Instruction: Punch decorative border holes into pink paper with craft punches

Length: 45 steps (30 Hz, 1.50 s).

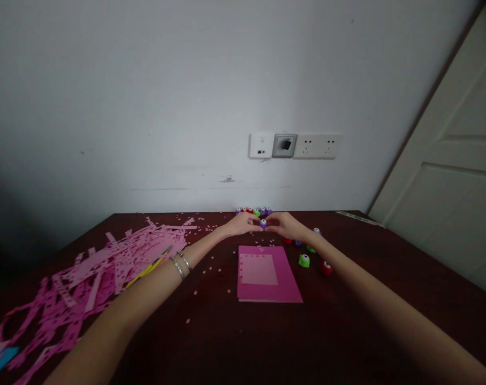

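Over on the far left a big heap of pink paper strips (86, 278) is spread across the dark table (347, 321), with a bit of blue paper (0, 361) poking out at the bottom corner and a yellow pencil (149, 267) lying at the heap's right edge. Tiny pink paper bits (211, 267) are scattered around past that.

The left hand (243, 223), with two silver bangles (181, 264) worn on its wrist, is stretched out to the far side of the table. A small purple punch (263, 223) is pinched between the fingertips of both hands, so it sits right in the middle where the fingers meet, held just above or on the table (can't be told which). The left fingers are closed on its left side, the right hand (285, 225) is closed on its right side.

Just behind the punch a row of more little punches (254, 211) is lined up at the table's back edge. In front of the hands a pink notepad (267, 274) is laid flat. Right of that, a green punch (304, 260) and a red punch (326, 267) are sitting near the right forearm, with a couple more half hidden by the wrist.

On the wall above, a strip of sockets (295, 145) is mounted, and a white door (447, 187) is seen at the far right
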### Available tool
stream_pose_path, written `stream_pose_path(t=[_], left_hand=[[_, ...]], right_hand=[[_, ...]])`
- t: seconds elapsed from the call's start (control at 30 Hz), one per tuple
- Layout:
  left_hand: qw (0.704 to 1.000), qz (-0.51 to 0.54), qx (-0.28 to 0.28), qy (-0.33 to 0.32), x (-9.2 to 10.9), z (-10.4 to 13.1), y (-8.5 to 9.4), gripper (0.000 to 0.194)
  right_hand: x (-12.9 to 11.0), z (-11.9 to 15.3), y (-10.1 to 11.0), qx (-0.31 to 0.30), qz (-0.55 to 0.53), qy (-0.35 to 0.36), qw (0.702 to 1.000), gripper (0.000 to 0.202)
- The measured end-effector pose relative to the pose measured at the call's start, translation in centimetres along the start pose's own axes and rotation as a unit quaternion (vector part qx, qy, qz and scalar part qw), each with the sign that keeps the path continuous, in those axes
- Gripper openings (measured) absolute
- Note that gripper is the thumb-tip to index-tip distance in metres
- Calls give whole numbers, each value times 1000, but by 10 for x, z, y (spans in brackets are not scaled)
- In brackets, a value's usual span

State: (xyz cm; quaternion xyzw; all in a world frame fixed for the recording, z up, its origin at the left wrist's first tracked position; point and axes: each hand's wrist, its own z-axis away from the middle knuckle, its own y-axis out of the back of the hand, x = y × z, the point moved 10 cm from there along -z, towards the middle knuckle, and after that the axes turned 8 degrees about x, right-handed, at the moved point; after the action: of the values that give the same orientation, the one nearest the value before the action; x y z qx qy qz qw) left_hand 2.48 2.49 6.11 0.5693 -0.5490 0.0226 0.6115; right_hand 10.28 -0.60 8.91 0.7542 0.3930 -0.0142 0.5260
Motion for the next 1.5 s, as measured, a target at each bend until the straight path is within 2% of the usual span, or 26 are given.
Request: stream_pose_path(t=[0.17, 0.37, 0.63, 1.0, 1.33, 1.5], left_hand=[[999, 30, -28, 20, -2, 35, -13, 37], [999, 8, -27, 32, -13, 55, -24, 38], [996, -81, -24, 3, -6, 53, -30, 33], [978, -206, -16, -38, 7, 53, -31, 27], [979, -197, -27, -53, 4, 56, -34, 31], [981, -191, -12, -20, 6, 58, -20, 40]], right_hand=[[-18, 19, -18, -16, -1, 7, 1000, 19], [-18, 32, -41, -21, -2, 12, 1000, 19], [-8, 44, -47, -15, -7, 9, 1000, 22], [-2, 45, -49, -16, -2, 34, 999, 21], [-6, 45, -47, -25, 10, 34, 999, 19], [-9, 47, -33, -33, 30, 24, 999, 38]])
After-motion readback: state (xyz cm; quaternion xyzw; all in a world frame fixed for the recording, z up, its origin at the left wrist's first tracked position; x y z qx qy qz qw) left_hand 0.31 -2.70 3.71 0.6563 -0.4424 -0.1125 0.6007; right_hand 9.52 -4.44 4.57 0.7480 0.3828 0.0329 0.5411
